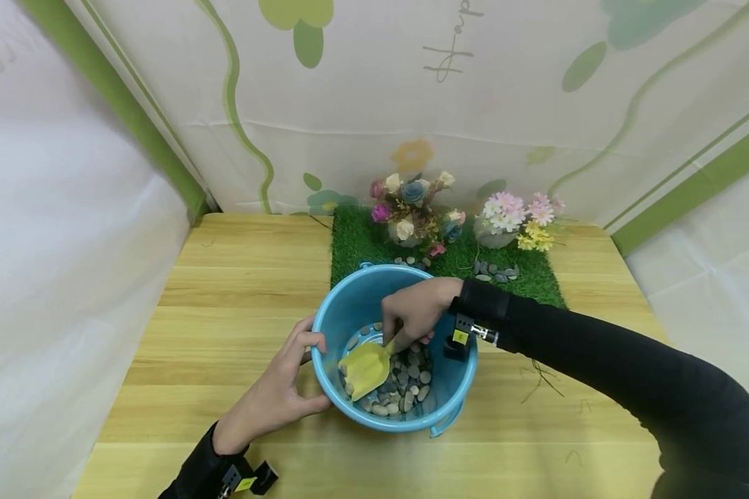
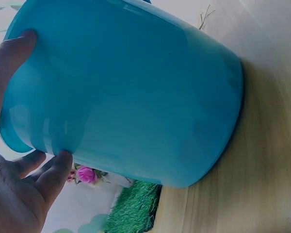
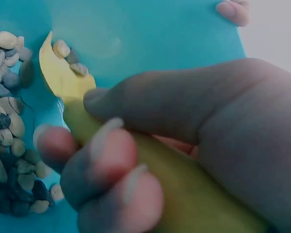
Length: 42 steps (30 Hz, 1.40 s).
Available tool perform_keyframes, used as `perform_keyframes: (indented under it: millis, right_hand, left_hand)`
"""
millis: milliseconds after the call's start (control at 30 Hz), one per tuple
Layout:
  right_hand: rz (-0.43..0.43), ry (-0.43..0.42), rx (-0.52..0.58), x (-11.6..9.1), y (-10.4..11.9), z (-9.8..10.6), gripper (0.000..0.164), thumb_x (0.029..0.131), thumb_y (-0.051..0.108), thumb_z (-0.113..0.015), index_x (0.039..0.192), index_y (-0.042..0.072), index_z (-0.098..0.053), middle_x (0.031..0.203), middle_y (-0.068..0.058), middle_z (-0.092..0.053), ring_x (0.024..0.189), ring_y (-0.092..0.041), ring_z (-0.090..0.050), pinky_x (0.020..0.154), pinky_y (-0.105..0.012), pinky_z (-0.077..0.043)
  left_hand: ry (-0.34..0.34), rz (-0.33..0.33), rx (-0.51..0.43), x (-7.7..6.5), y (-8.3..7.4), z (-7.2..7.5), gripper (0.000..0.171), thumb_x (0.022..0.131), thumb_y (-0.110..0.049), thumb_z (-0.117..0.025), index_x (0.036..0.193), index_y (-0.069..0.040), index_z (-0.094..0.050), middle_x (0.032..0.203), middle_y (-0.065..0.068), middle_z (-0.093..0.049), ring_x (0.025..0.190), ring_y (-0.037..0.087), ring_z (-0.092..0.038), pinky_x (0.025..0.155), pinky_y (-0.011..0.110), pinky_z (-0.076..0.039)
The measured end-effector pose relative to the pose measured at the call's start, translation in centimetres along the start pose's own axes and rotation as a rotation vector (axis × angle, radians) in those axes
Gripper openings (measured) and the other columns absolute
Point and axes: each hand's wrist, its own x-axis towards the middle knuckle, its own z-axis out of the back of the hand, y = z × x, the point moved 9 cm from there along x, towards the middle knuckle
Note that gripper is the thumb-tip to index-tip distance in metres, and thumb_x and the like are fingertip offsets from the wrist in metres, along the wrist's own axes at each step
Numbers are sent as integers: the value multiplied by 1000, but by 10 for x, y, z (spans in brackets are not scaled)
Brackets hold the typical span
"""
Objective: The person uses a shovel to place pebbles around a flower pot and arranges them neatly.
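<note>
A blue bucket (image 1: 386,423) with several grey and pale pebbles (image 1: 405,384) on its bottom stands on the wooden table. My right hand (image 1: 414,308) reaches down inside it and grips the handle of a yellow toy shovel (image 1: 364,371). In the right wrist view, fingers and thumb wrap the handle, and a few pebbles (image 3: 70,56) lie at the shovel's blade (image 3: 63,80). My left hand (image 1: 280,384) holds the bucket's left side, thumb and fingers spread against the wall near the rim. The left wrist view shows the bucket's outer wall (image 2: 136,97) between thumb and fingers.
Behind the bucket lies a green artificial grass mat (image 1: 349,239). It bears a pot of mixed flowers (image 1: 414,194), a pot of pink and yellow flowers (image 1: 505,215) and small pebbles (image 1: 495,270). A patterned cloth wall (image 1: 362,90) rises at the table's back.
</note>
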Motion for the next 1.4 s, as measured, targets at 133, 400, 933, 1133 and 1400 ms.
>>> perform_keyframes:
  millis: [133, 400, 933, 1133, 1400]
  right_hand:
    - [38, 15, 13, -7, 4, 3, 23, 105, 10, -56, 98, 12, -77, 71, -9, -66, 51, -9, -52, 52, -22, -46]
    - [107, 21, 63, -25, 14, 8, 26, 105, 7, -56, 126, 4, -70, 84, 1, -71, 54, -9, -53, 55, -25, -50]
    - [195, -10, 141, -54, 15, 14, 30, 105, 10, -57, 133, 6, -67, 91, 3, -73, 56, -20, -56, 53, -31, -52]
    - [210, -26, 157, -60, 13, 16, 31, 105, 12, -57, 135, 8, -65, 93, 1, -74, 54, -25, -56, 52, -29, -51]
    - [256, -55, 200, -69, 13, 16, 32, 105, 12, -57, 136, 8, -65, 90, -3, -74, 52, -30, -54, 51, -29, -52]
  left_hand:
    - [0, -2, 5, 0, 0, 0, 64, 77, -4, -87, 117, -14, -38, 158, 15, -27, 137, 43, -39, 95, 54, -53]
    - [-3, -25, 14, 0, -2, 0, 62, 80, -9, -88, 117, -13, -38, 159, 15, -26, 136, 45, -38, 94, 54, -54]
    - [-4, -17, 13, 0, -1, 0, 60, 82, -12, -86, 118, -13, -38, 159, 14, -26, 138, 42, -38, 95, 53, -54]
    - [-6, -15, 18, 0, -2, 0, 59, 83, -13, -86, 117, -13, -38, 159, 14, -26, 137, 43, -39, 94, 54, -54]
    - [-7, -10, 19, 0, -2, 1, 59, 83, -13, -86, 118, -13, -39, 159, 13, -26, 137, 42, -40, 95, 53, -54]
